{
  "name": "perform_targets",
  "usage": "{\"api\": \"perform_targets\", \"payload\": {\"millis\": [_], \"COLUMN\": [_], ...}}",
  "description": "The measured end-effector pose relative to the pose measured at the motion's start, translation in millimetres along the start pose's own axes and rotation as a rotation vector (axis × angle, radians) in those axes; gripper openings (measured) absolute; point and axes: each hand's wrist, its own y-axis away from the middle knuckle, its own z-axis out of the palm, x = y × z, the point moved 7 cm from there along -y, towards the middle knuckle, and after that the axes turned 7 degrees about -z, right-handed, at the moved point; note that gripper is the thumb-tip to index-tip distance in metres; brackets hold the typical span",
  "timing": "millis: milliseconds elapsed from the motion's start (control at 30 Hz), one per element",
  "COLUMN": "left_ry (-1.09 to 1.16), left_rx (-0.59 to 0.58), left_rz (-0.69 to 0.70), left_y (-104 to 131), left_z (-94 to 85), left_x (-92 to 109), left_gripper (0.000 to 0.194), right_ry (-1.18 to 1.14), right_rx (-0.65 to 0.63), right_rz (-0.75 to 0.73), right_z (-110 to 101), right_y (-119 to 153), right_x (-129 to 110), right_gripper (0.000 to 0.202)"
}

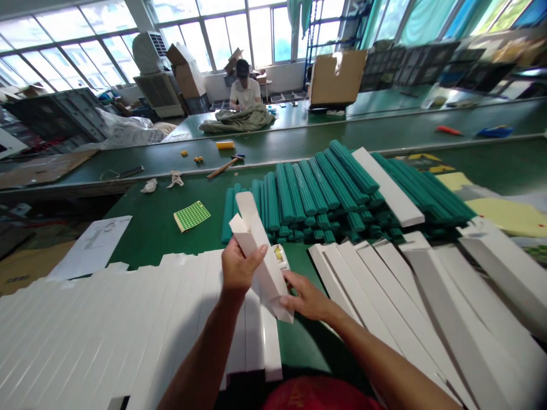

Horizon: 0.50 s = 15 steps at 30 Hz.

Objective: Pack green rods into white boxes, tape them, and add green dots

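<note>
Our left hand (pixel 239 266) grasps white carton (pixel 268 263) below open flaps (pixel 247 206); right hand (pixel 308 296) grips lower end (pixel 284 314). Best we press lightly, keep walls square.

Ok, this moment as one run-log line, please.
left hand: grips open white box, upper end | right hand: holds lower end | beyond: green ribbed rods | either side: white cartons

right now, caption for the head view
Both hands hold an open white carton beside stacked green ribbed rods.
</note>
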Motion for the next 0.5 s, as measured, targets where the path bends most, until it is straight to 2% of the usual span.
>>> {"api": "perform_targets", "payload": {"millis": [33, 100, 167, 200, 267, 333, 400, 500], "left_ry": [-0.004, -0.049, -0.121, -0.153, -0.194, -0.217, -0.237, -0.263], "left_rx": [0.041, 0.096, 0.113, 0.110, 0.094, 0.070, 0.058, 0.044], "left_rz": [0.018, 0.043, 0.060, 0.067, 0.086, 0.100, 0.111, 0.103], "left_y": [-0.1, 1.8, 5.3, 7.2, 10.6, 12.7, 14.0, 15.2], "left_z": [-7.2, -14.0, -11.5, -8.0, -0.6, 4.5, 5.2, 1.9], "left_x": [-0.7, -1.6, -1.6, -1.7, -3.1, -7.6, -13.5, -21.3], "left_gripper": [0.055, 0.053, 0.048, 0.047, 0.049, 0.055, 0.057, 0.056], "right_ry": [-0.008, 0.131, 0.435, 0.606, 0.909, 1.097, 1.164, 1.153], "right_rx": [0.048, 0.242, 0.429, 0.468, 0.440, 0.319, 0.180, 0.052], "right_rz": [0.036, 0.128, 0.120, 0.073, -0.031, -0.065, -0.043, -0.023], "right_z": [-7.2, -34.0, -65.7, -77.8, -92.8, -101.0, -106.4, -108.9], "right_y": [2.2, 3.0, -6.8, -17.9, -49.2, -84.3, -113.5, -138.0], "right_x": [6.6, 17.9, 12.6, 4.5, -10.6, -13.4, -5.2, 9.7], "right_gripper": [0.036, 0.034, 0.035, 0.039, 0.058, 0.072, 0.065, 0.038]}}
